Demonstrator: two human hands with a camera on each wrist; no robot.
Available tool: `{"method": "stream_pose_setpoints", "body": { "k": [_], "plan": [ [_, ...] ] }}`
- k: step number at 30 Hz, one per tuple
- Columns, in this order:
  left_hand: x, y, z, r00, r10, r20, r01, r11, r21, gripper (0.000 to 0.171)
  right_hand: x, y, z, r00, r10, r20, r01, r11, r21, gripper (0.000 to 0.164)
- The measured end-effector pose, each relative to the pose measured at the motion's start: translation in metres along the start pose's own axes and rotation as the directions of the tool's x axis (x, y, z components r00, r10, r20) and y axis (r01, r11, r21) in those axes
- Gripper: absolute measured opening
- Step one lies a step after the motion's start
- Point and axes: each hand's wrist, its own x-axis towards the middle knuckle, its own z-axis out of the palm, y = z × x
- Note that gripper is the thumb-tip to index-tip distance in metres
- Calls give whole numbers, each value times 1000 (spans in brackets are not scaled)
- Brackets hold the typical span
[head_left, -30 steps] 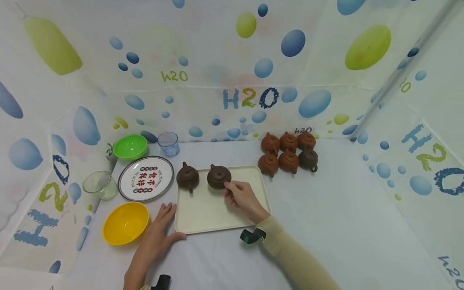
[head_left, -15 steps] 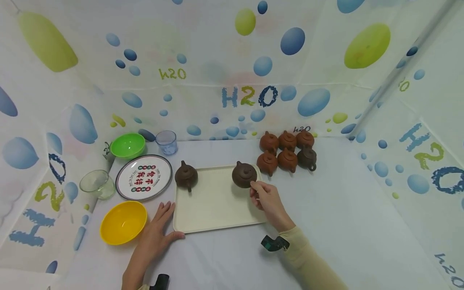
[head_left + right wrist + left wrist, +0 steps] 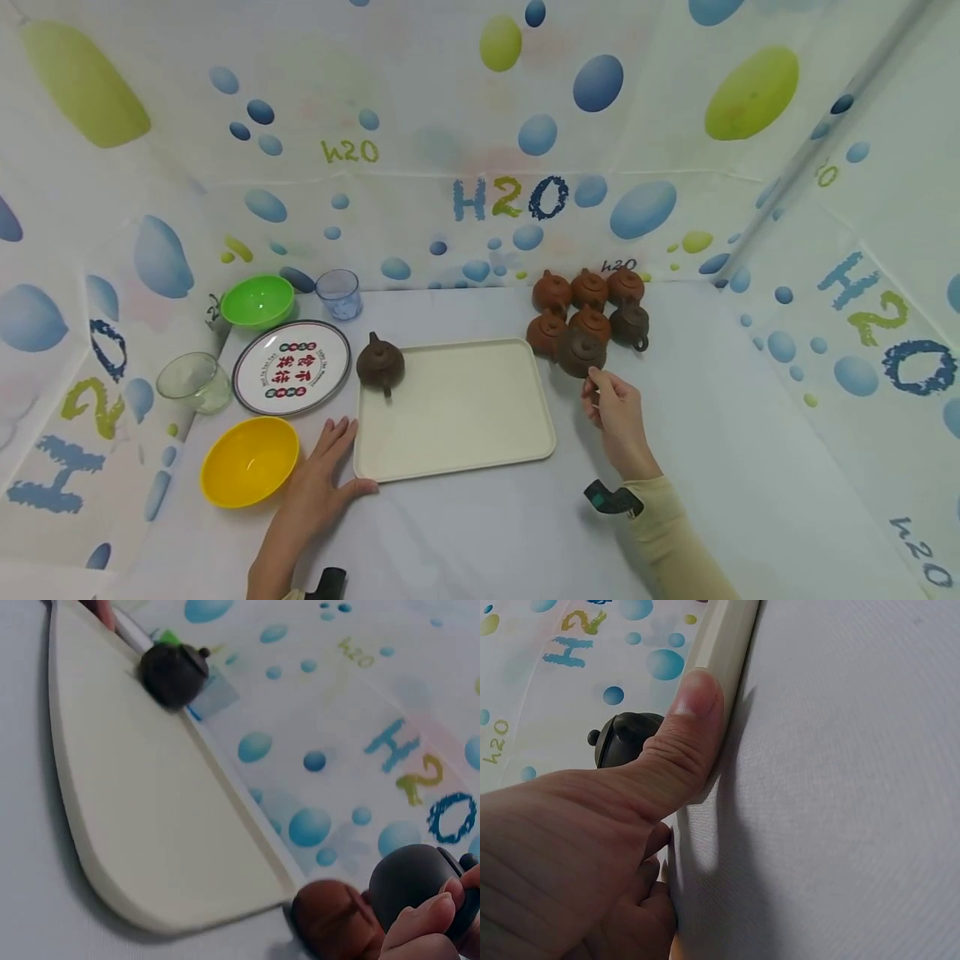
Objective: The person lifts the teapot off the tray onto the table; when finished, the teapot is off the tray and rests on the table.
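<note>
Between thumb and fingers my right hand [image 3: 618, 415] pinches a dark brown teapot [image 3: 581, 353] at its near side. In the head view that teapot overlaps the front of a group of reddish-brown teapots [image 3: 546, 334]; the right wrist view shows it beside one reddish teapot [image 3: 334, 921]. My left hand [image 3: 322, 479] lies with fingers spread at the near left corner of a cream tray [image 3: 457, 417], its thumb touching the tray's edge in the left wrist view. One dark brown teapot [image 3: 380, 364] stands on the tray's far left corner.
Left of the tray are a white plate [image 3: 258, 379] with red lettering, a yellow bowl [image 3: 251, 462], a green bowl [image 3: 258, 302], a clear glass [image 3: 193, 383] and a bluish glass [image 3: 339, 294]. Another dark teapot [image 3: 629, 323] stands at the group's right end. A printed curtain [image 3: 420, 100] rises behind.
My right hand has carried the dark teapot rightward from over the tray to the front of the teapot group. My left hand has stayed at the tray's corner.
</note>
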Motion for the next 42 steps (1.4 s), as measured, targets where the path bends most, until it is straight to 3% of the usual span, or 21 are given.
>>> {"method": "stream_pose_setpoints", "body": {
  "k": [8,18,31,37,42],
  "plan": [
    [-1,-2,1,1000,-14,-1,14,1000,-9,108,17,19,-7,996,58,-62,-58,998,2,36],
    [-1,1,2,1000,-19,6,19,1000,6,109,27,32,-8,992,100,-72,-100,995,6,33],
    [-2,1,0,1000,3,-20,-3,1000,7,108,31,23,-22,981,178,83,-170,981,-96,40],
    [-2,1,0,1000,13,-22,-12,1000,7,106,34,25,-31,970,211,119,-205,977,-55,45],
    [-3,0,1,999,23,-31,-23,1000,5,106,30,23,-43,972,208,111,-205,978,-35,38]
  ]
}}
